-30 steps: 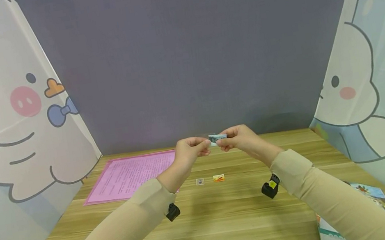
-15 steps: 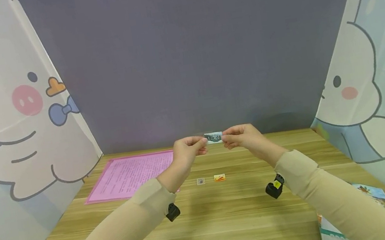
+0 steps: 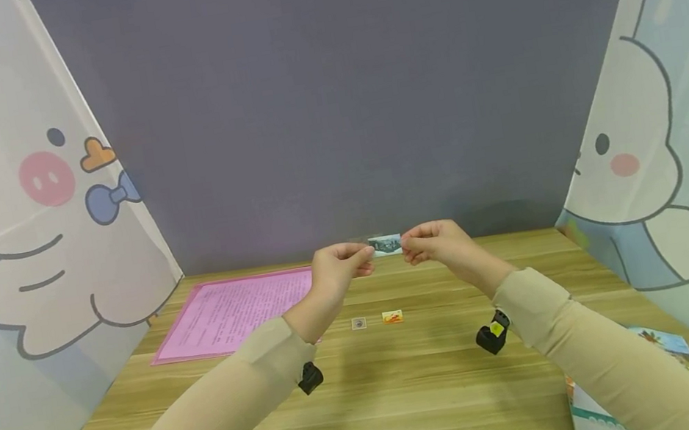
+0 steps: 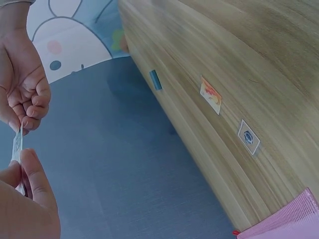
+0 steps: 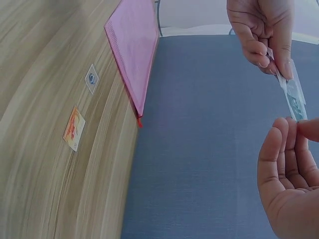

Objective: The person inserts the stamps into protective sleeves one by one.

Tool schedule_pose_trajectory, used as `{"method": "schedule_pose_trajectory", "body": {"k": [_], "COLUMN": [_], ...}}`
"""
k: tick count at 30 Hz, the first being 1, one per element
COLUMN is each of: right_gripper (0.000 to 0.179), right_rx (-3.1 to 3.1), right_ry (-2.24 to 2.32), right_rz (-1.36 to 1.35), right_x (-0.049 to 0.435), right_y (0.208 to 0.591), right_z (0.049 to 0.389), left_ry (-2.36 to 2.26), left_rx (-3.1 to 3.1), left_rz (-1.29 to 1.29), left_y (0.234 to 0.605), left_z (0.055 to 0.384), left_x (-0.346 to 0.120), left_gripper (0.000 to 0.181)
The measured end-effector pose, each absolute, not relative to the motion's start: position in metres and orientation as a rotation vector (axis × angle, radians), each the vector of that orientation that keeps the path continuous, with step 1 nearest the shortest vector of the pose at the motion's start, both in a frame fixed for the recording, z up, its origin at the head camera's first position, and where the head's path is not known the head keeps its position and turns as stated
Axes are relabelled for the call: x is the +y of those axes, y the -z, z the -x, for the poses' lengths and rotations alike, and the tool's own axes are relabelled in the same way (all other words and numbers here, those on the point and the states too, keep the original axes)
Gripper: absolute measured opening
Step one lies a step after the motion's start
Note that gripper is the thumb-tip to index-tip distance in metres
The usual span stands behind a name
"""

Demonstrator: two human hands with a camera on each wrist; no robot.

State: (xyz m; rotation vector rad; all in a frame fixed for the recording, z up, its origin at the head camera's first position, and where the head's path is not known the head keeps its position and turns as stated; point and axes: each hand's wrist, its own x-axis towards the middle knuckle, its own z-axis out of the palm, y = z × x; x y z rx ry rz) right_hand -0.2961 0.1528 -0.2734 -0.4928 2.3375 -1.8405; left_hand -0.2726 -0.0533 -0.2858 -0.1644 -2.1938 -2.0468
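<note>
Between both raised hands is a small blue-green postage stamp [image 3: 386, 245] with a dark landscape print, held over the far side of the table. My left hand [image 3: 337, 269] pinches its left edge between thumb and fingers. At the opposite edge, the right hand [image 3: 445, 244] pinches it the same way. Clear film shows around the stamp [image 5: 295, 102] in the right wrist view. Two more small stamps lie flat on the wood below: a grey one [image 3: 358, 323] with a round emblem and an orange-yellow one [image 3: 392, 317].
A pink mesh folder [image 3: 232, 313] with a printed sheet lies at the left. Partly under the right sleeve, a book [image 3: 672, 348] sits at the front right. A small teal piece [image 4: 155, 79] lies near the table's far edge, and a grey panel [image 3: 340, 97] rises behind.
A second ago the right fingers covered part of the stamp; they have shifted right to its edge, so more of its picture shows. The left hand keeps its hold, nearly still.
</note>
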Motion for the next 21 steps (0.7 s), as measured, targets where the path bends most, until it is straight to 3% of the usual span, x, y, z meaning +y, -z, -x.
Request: {"method": "schedule_pose_trajectory", "body": {"k": [21], "right_gripper": [0.029], "right_rx": [2.323], "right_ry": [1.918], "right_rz": [0.437], "right_x": [0.1475], "right_y": [0.2773], "right_z": [0.2947], "left_ry": [2.065], "left_rx": [-2.196], "left_rz": [0.145], "left_y": [0.2878], "left_z": [0.2781], "left_x": [-0.0479], "left_gripper": [0.025]}}
